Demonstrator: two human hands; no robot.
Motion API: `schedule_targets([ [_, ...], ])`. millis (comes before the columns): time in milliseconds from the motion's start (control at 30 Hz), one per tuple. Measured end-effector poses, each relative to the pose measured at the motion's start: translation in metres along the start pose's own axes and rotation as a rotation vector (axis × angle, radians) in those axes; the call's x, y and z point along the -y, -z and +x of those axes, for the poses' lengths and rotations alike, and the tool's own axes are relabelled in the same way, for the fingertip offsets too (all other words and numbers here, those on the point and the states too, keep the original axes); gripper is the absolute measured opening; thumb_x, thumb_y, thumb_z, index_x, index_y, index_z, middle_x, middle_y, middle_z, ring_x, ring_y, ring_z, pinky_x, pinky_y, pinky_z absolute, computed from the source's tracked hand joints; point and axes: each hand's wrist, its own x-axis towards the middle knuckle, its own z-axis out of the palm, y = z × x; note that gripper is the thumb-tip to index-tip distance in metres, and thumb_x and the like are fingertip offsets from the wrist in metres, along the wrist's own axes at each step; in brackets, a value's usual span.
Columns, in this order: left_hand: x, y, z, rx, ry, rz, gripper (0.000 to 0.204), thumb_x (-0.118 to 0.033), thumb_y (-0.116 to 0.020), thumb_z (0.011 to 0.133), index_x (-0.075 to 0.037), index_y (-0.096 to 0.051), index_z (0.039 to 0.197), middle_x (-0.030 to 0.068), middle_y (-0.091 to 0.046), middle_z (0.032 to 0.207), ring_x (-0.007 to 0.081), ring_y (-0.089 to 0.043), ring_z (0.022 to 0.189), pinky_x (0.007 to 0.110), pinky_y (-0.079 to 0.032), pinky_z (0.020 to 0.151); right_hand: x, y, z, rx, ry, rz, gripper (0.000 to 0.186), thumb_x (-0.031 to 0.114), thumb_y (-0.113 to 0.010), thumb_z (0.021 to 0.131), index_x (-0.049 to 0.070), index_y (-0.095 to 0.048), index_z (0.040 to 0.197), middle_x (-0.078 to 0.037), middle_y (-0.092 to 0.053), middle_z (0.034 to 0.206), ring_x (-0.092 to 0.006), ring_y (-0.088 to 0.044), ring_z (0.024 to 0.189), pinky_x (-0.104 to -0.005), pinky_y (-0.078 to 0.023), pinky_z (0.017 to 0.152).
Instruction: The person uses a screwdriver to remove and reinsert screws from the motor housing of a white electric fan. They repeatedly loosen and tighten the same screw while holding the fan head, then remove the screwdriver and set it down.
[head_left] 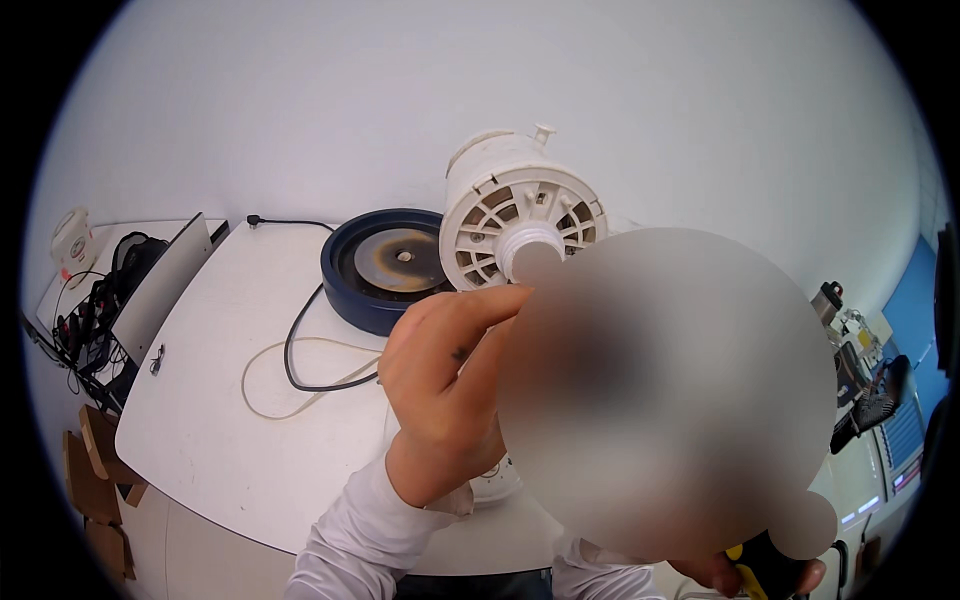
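My left hand [445, 375] is raised above the table, its fingers reaching up to the hub of a white round plastic housing [520, 205] with a ribbed, slotted end face turned toward me. The housing is held up in front of the wall. A large blurred patch hides its right lower side and most of my fingers. At the lower right edge my right hand [715, 572] is closed around a black and yellow tool handle [765, 570]; only the fingertips show.
A dark blue round base [372, 300] with a scorched metal plate lies on the white table [215, 400], with a black cord [292, 350] and a white cord [262, 395] trailing from it. At far left are a grey panel [165, 285] and a small white appliance [72, 240]. Cardboard pieces [90, 470] lie at lower left, and a cluttered desk [865, 400] stands at right.
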Motion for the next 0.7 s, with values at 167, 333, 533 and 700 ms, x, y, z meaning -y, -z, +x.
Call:
schedule_targets([
  [167, 0.0017, -0.0013, -0.002, -0.003, 0.007, 0.008, 0.028, 0.004, -0.074, 0.06, -0.002, -0.059, 0.083, 0.0103, -0.062, 0.088, 0.0186, -0.063, 0.075, 0.026, -0.053, 0.064, 0.0038, 0.0006, 0.0038, 0.05, -0.026, 0.028, 0.046, 0.017, -0.056, 0.084, 0.024, -0.036, 0.126, -0.005, -0.045, 0.121, -0.0367, -0.05, 0.101, -0.0482, -0.041, 0.088],
  [333, -0.0002, -0.002, -0.0009, -0.002, 0.005, 0.013, 0.029, 0.005, -0.074, 0.06, -0.002, -0.059, 0.084, 0.0104, -0.062, 0.088, 0.0191, -0.063, 0.075, 0.025, -0.053, 0.062, 0.0015, 0.0027, -0.0007, 0.007, 0.073, 0.005, 0.049, 0.01, -0.055, 0.084, 0.022, -0.035, 0.127, -0.007, -0.041, 0.123, -0.0415, -0.05, 0.101, -0.0528, -0.04, 0.088],
  [533, -0.0038, -0.0012, 0.0032, 0.01, 0.022, -0.041, 0.028, 0.005, -0.074, 0.06, -0.002, -0.058, 0.083, 0.0107, -0.062, 0.088, 0.0188, -0.063, 0.074, 0.025, -0.053, 0.062, -0.0038, -0.0025, -0.0017, 0.003, 0.052, 0.018, 0.049, 0.008, -0.055, 0.083, 0.021, -0.035, 0.126, -0.009, -0.041, 0.123, -0.0429, -0.049, 0.102, -0.0529, -0.04, 0.088],
  [700, -0.0043, -0.0012, 0.0035, 0.014, 0.023, -0.057, 0.028, 0.005, -0.074, 0.061, -0.001, -0.058, 0.083, 0.011, -0.061, 0.089, 0.0178, -0.062, 0.071, 0.025, -0.053, 0.059, -0.0044, -0.0029, 0.0002, 0.031, 0.042, 0.044, 0.051, 0.007, -0.056, 0.082, 0.02, -0.036, 0.126, -0.011, -0.043, 0.122, -0.0436, -0.049, 0.103, -0.0541, -0.039, 0.088],
])
